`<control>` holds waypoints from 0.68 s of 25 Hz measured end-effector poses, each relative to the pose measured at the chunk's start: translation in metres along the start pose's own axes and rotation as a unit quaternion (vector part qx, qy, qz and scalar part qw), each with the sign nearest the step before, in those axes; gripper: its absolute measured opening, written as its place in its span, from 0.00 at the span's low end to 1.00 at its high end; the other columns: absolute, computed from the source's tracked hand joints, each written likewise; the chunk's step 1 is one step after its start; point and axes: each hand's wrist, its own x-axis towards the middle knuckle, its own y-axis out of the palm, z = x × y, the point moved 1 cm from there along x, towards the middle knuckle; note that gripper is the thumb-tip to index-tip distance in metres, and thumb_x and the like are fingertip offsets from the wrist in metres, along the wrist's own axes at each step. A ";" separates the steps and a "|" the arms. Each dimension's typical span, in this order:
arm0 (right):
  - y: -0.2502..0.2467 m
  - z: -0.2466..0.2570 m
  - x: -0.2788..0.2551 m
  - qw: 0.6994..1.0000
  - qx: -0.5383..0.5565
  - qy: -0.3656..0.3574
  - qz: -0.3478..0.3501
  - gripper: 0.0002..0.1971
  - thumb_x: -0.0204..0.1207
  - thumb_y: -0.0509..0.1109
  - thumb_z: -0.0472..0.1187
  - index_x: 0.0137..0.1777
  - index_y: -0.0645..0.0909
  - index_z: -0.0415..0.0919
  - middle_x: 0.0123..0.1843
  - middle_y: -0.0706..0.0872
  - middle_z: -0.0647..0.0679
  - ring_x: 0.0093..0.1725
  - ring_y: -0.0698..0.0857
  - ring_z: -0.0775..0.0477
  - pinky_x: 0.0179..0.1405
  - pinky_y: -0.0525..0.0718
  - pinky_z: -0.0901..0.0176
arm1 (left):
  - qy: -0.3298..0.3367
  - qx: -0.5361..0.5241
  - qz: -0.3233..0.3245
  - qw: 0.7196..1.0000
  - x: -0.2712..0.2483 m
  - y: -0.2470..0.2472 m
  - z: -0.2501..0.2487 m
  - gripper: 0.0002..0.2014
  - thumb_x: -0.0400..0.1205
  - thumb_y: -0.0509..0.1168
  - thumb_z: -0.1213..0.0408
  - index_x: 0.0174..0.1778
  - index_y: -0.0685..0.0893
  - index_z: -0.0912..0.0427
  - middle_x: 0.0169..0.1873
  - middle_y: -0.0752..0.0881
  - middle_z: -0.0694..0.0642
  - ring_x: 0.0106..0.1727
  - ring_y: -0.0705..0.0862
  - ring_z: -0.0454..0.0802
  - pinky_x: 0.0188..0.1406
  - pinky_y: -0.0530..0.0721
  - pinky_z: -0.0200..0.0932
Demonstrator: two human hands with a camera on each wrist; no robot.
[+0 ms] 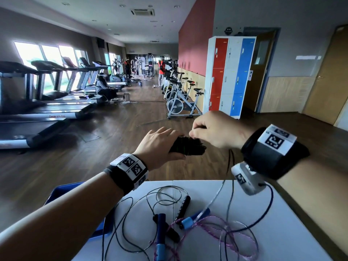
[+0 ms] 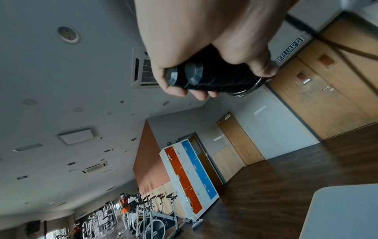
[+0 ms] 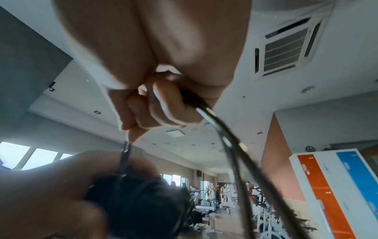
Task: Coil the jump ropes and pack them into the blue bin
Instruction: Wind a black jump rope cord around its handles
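Note:
My left hand grips two black jump-rope handles side by side, with dark cord wound round them. In the left wrist view the handle ends stick out of the fist. Just to the right and above, my right hand pinches the same rope's thin dark cord, which trails down from the fingers. Both hands are raised above the white table's far edge. A blue bin sits at the table's left under my left forearm; its inside is hidden.
Several loose ropes lie tangled on the white table: a black handle, blue handles, a pink braided rope. Beyond are a wood floor, treadmills, exercise bikes, lockers and people far off.

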 end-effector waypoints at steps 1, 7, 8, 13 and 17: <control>-0.007 -0.005 0.007 1.000 0.002 -0.007 0.015 0.12 0.81 0.73 0.50 0.41 0.89 0.44 0.31 0.86 0.49 0.29 0.78 0.53 0.31 0.73 0.58 | -0.001 -0.010 0.000 1.000 0.001 -0.002 -0.003 0.38 0.73 0.63 0.26 0.73 0.76 0.47 0.58 0.87 0.48 0.62 0.83 0.54 0.56 0.84 0.57; -0.019 -0.038 0.041 0.996 0.010 -0.035 0.079 0.13 0.79 0.75 0.54 0.39 0.87 0.47 0.32 0.83 0.49 0.33 0.76 0.52 0.36 0.74 0.55 | 0.029 -0.036 -0.059 0.997 0.001 -0.012 -0.021 0.36 0.72 0.66 0.27 0.67 0.82 0.51 0.53 0.84 0.50 0.57 0.82 0.53 0.55 0.84 0.55; -0.018 -0.046 0.044 0.996 0.021 -0.029 0.084 0.14 0.78 0.75 0.55 0.39 0.87 0.47 0.31 0.81 0.49 0.32 0.74 0.51 0.36 0.73 0.55 | 0.032 -0.034 -0.064 0.997 0.001 -0.014 -0.023 0.36 0.72 0.66 0.27 0.66 0.82 0.51 0.53 0.84 0.50 0.57 0.82 0.54 0.55 0.84 0.56; 0.009 -0.069 0.038 0.963 0.251 0.045 0.083 0.23 0.70 0.74 0.59 0.39 0.78 0.38 0.27 0.70 0.46 0.25 0.66 0.50 0.24 0.66 0.62 | 0.072 -0.038 -0.094 0.992 0.000 -0.024 -0.031 0.35 0.75 0.65 0.28 0.66 0.81 0.53 0.53 0.84 0.52 0.54 0.83 0.56 0.53 0.84 0.59; 0.051 -0.080 0.020 0.875 0.472 0.100 0.023 0.18 0.77 0.76 0.54 0.43 0.80 0.38 0.35 0.81 0.46 0.33 0.78 0.44 0.36 0.74 0.57 | 0.086 -0.061 -0.122 0.987 0.003 -0.030 -0.036 0.35 0.75 0.65 0.29 0.66 0.83 0.54 0.54 0.85 0.53 0.54 0.84 0.56 0.52 0.85 0.55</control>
